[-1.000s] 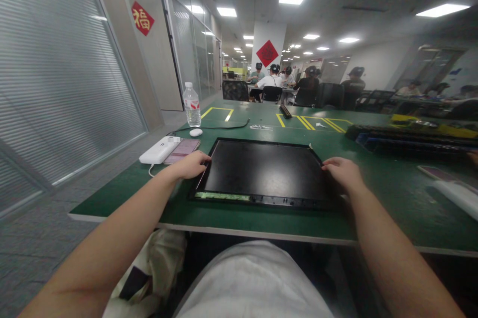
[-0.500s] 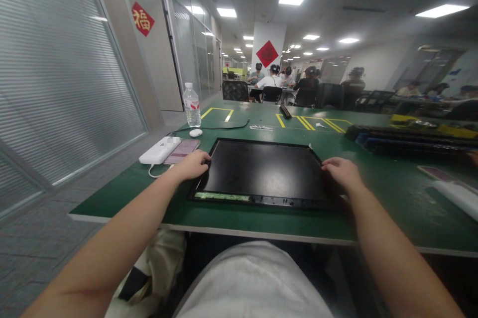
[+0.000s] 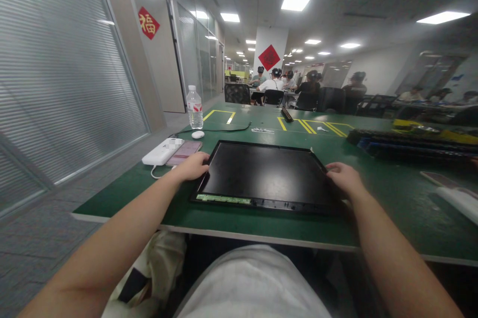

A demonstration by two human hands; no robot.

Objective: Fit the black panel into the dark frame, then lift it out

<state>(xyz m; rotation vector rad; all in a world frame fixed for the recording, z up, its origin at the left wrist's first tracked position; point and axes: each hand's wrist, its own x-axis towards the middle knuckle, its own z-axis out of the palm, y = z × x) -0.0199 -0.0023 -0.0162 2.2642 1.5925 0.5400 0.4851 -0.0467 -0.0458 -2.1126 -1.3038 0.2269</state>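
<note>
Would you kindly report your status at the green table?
Left hand at left edge, right hand at right edge. Black panel lying on table. Phone close beside left hand.

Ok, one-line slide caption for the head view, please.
Left hand and right hand at opposite side edges of a black display panel on a green table.

A black screen panel (image 3: 265,173) is borne by a green table (image 3: 261,227). Left of the panel, a white power bank (image 3: 161,153) and a phone (image 3: 188,151) are noted; beyond its far left corner, a white oval case (image 3: 197,135) and an upright bottle (image 3: 194,111). Yellow markings (image 3: 309,126) are seen beyond its far edge.
</note>
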